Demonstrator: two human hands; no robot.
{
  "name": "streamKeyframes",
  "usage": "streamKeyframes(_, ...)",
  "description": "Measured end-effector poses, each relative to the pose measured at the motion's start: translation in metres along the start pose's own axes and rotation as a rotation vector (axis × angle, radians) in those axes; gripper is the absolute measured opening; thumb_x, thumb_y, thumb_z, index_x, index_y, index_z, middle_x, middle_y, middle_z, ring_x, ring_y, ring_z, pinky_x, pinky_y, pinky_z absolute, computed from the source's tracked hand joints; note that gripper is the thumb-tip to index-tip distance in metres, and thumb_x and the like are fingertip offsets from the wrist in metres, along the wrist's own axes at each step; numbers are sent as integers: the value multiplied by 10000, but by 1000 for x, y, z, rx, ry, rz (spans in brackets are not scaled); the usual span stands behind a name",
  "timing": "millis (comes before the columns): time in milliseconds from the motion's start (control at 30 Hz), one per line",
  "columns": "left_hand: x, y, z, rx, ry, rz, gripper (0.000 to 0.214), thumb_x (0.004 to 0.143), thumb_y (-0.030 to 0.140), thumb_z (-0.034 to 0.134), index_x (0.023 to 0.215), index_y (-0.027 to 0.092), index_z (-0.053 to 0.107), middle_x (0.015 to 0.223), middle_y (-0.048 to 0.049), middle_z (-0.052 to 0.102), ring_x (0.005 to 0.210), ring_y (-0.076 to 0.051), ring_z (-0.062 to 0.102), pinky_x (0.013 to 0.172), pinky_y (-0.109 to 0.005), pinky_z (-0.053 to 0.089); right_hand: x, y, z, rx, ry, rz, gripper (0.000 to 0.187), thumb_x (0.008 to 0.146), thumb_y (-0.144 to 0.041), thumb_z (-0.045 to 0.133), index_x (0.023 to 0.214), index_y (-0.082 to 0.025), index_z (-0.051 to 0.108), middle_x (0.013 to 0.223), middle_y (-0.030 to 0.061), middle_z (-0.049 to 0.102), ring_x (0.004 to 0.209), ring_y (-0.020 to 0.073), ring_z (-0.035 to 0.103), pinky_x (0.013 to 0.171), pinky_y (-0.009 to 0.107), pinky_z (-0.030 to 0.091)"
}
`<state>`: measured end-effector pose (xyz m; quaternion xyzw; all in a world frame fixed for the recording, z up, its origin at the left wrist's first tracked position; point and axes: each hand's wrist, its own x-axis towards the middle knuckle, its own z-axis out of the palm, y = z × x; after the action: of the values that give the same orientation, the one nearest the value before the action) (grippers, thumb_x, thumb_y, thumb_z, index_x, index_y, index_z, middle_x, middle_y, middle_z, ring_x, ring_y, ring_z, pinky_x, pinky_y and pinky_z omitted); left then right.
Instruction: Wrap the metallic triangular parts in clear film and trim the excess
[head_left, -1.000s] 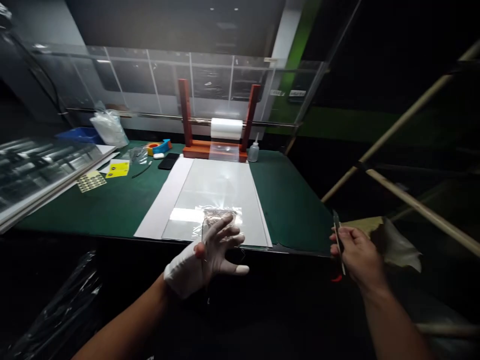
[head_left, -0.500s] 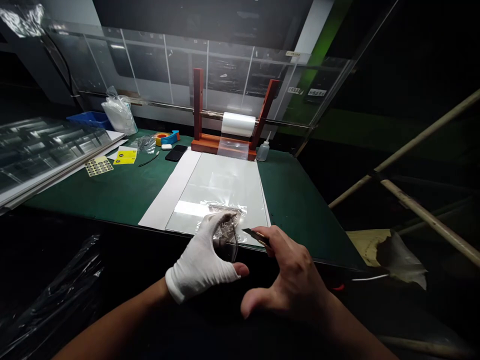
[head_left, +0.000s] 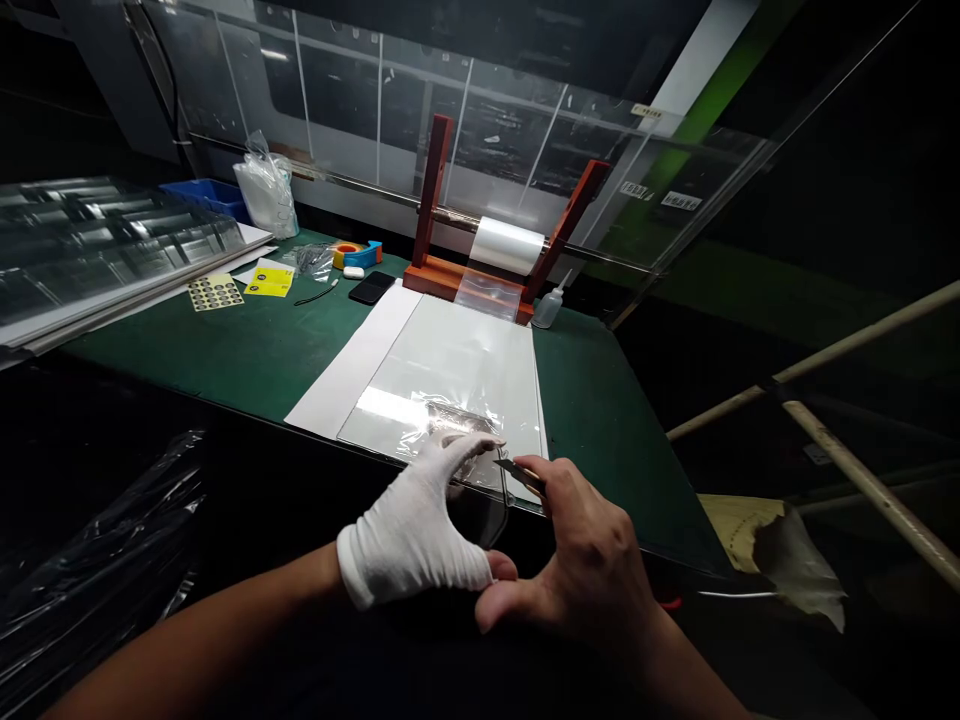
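In a white glove that leaves the thumb tip bare, my left hand (head_left: 427, 520) curls around a thin clear panel with a narrow rim (head_left: 505, 495), gripping it by its edges at the front of the table. My right hand (head_left: 577, 540) is bare and holds a small knife (head_left: 525, 476), its dark pointed blade beside the panel's upper right edge. The two thumbs nearly meet below. Crinkled clear film (head_left: 465, 418) lies behind the left fingers, on a glossy pale sheet (head_left: 457, 350); my glove hides part of the panel.
A roll of clear film (head_left: 508, 246) hangs in a red wooden stand (head_left: 431, 275) on the green table (head_left: 225, 350). A squeeze bottle (head_left: 547, 307), black phone (head_left: 371, 288), tape dispenser (head_left: 364, 254), sticker sheet (head_left: 215, 292) and clear trays (head_left: 112, 240) stand around.
The view has tilted and shifted. My hands have drawn closer together, with the knife blade now near the panel's edge and the right thumb beside the left thumb.
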<state>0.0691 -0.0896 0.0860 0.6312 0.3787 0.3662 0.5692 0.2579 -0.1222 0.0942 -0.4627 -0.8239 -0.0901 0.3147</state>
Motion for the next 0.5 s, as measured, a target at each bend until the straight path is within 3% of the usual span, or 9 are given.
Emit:
streamKeyframes(167, 1, -3, 0, -72, -36, -54, 946, 493, 240, 920, 1352, 244, 526, 1381, -85, 529, 1234, -318, 540, 1047, -459, 485, -1, 1, 5, -69, 18, -17, 806, 749, -889, 482, 1052, -143, 521, 743, 58, 579, 597, 205, 598, 554, 328, 463)
streamKeyframes(333, 2, -6, 0, -86, -51, -49, 947, 512, 231, 912, 1373, 258, 519, 1392, -79, 521, 1216, -314, 550, 1012, -452, 504, -3, 3, 9, -149, 41, -34, 772, 766, -905, 408, 940, -160, 512, 697, 44, 541, 553, 186, 548, 521, 322, 420)
streamKeyframes(500, 0, -4, 0, -32, -68, -36, 950, 530, 219, 905, 1391, 286, 509, 1395, -58, 521, 1227, -296, 541, 1003, -428, 504, -4, 5, 11, -163, 57, -54, 816, 778, -911, 357, 949, -133, 535, 719, 44, 557, 574, 179, 564, 535, 306, 435)
